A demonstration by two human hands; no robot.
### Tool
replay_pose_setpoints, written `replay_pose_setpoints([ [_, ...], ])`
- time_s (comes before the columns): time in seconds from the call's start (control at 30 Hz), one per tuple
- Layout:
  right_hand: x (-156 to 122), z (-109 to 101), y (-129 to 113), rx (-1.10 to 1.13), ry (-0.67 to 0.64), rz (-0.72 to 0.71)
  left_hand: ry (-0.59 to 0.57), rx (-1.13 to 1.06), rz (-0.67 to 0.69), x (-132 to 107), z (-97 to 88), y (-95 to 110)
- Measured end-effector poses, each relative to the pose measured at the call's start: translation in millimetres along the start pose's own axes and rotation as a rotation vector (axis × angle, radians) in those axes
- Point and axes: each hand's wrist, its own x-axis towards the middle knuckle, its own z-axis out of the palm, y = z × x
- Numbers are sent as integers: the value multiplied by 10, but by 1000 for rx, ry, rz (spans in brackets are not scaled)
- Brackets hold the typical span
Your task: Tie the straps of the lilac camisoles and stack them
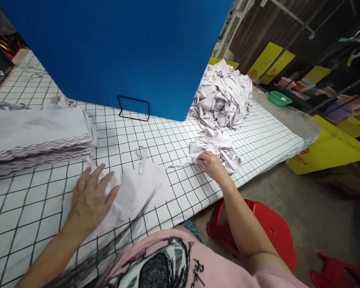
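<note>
My left hand lies flat with fingers spread on a white garment laid out on the checked table. My right hand reaches to the right and pinches a crumpled white garment at the foot of a big heap of the same white pieces. A neat stack of folded white garments sits at the left of the table.
A large blue board on a black wire stand rises behind the table. Red plastic stools stand on the floor at the right. Yellow boxes and a green tray lie beyond the table's end.
</note>
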Motion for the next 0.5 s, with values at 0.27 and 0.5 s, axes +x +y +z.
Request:
replay_pose_setpoints([
  [0.27, 216, -589, -578, 861, -165, -54, -162, -224, 184, 408, -239, 759],
  [0.5, 587, -1010, -1351, 1197, 92, -166, -587, -886, 21, 823, -301, 1352],
])
